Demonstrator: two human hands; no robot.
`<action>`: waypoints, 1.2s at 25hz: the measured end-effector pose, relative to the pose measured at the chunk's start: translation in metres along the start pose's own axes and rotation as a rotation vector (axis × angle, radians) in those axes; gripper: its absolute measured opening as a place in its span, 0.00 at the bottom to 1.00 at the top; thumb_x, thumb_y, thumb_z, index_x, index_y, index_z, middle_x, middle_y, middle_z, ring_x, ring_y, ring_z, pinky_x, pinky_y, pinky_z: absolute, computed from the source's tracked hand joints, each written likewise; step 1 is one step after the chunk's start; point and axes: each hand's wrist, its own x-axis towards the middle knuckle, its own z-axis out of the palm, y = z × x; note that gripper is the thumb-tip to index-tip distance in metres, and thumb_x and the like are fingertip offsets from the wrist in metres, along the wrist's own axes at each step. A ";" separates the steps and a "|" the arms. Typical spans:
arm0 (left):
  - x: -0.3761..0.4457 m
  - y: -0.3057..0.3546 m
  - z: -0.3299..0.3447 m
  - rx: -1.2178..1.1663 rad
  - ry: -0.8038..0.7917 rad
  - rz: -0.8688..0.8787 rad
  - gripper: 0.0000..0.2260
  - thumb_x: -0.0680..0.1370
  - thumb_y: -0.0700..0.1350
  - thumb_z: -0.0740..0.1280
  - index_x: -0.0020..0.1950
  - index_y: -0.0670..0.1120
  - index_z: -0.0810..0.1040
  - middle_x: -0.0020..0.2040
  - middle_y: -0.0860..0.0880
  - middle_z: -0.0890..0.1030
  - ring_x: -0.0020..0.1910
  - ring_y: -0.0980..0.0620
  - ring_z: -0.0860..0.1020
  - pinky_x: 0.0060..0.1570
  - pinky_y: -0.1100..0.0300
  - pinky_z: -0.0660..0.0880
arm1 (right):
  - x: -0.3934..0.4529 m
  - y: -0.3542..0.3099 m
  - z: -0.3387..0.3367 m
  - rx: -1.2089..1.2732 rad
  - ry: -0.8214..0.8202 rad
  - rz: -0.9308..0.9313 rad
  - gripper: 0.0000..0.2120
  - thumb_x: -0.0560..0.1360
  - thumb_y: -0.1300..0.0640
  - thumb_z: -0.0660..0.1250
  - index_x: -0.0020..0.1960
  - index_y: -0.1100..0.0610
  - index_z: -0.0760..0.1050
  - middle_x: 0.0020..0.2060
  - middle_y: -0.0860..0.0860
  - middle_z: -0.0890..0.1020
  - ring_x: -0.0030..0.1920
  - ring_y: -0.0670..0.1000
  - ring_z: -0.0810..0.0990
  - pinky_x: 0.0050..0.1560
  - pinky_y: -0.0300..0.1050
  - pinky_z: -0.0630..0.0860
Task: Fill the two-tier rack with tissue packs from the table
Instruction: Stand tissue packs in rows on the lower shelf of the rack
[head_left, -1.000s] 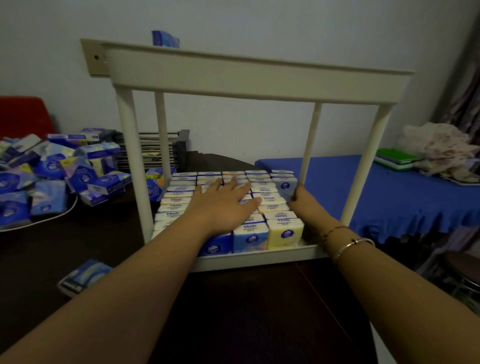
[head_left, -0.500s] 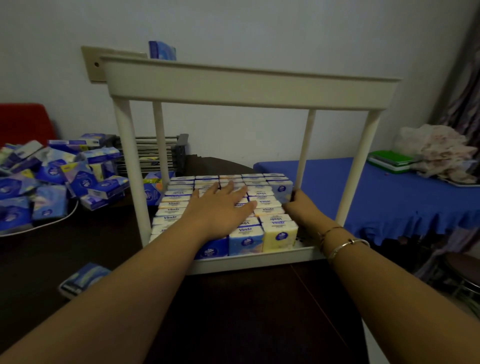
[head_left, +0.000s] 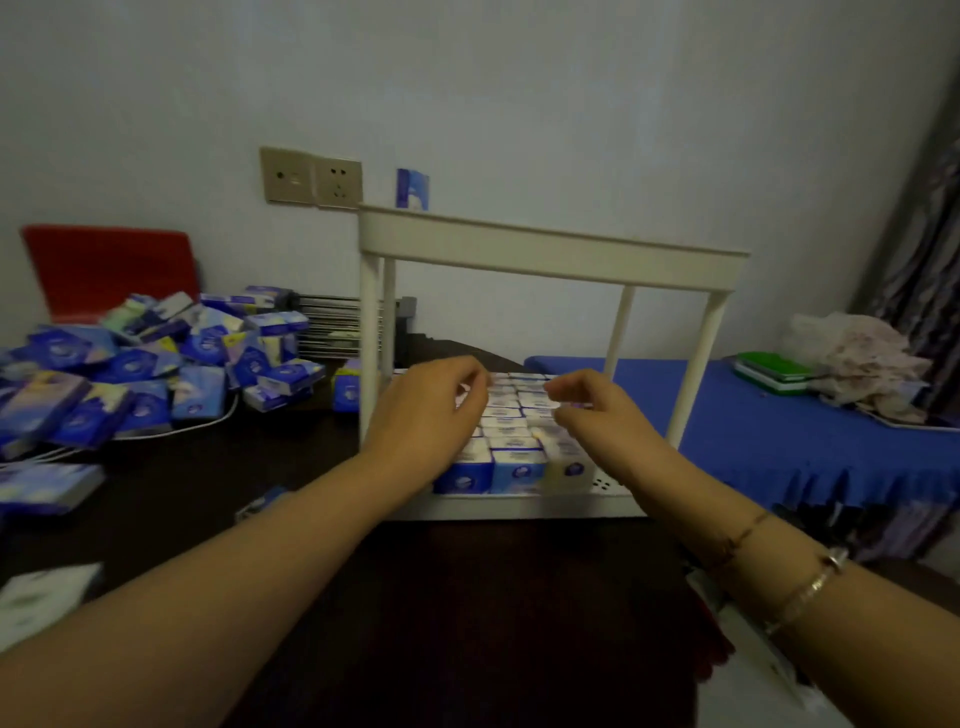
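Bare forearms; the right wrist wears a thin cord bracelet (head_left: 740, 535) and a metal bangle (head_left: 810, 587).

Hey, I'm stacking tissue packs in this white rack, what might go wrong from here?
1. The lower tier looks packed tight with packs; both hands hover right over them, so a bump might tip a row.
2. The single pack on the top tier stands upright near the back edge and may topple if the rack is jolted.
3. The loose pile on the table sits over a white cable; grabbing packs could snag it.
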 end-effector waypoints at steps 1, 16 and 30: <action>-0.015 -0.006 -0.014 -0.043 -0.001 -0.022 0.09 0.79 0.49 0.60 0.52 0.50 0.79 0.49 0.54 0.82 0.48 0.57 0.78 0.51 0.54 0.76 | -0.008 -0.010 0.014 0.015 -0.007 -0.045 0.13 0.78 0.61 0.60 0.62 0.53 0.70 0.57 0.47 0.74 0.57 0.48 0.74 0.42 0.37 0.74; -0.150 -0.194 -0.205 0.028 0.452 -0.615 0.06 0.77 0.43 0.64 0.48 0.54 0.78 0.46 0.52 0.81 0.40 0.56 0.78 0.44 0.53 0.77 | -0.019 -0.108 0.278 0.068 -0.458 -0.395 0.12 0.73 0.69 0.62 0.48 0.54 0.76 0.44 0.48 0.80 0.48 0.46 0.79 0.50 0.36 0.75; -0.184 -0.220 -0.235 0.362 -0.146 -0.647 0.22 0.76 0.53 0.62 0.70 0.56 0.66 0.64 0.53 0.72 0.65 0.53 0.65 0.61 0.56 0.64 | 0.010 -0.101 0.402 -0.172 -0.373 -0.489 0.19 0.70 0.63 0.68 0.60 0.51 0.74 0.59 0.51 0.76 0.62 0.54 0.70 0.57 0.40 0.66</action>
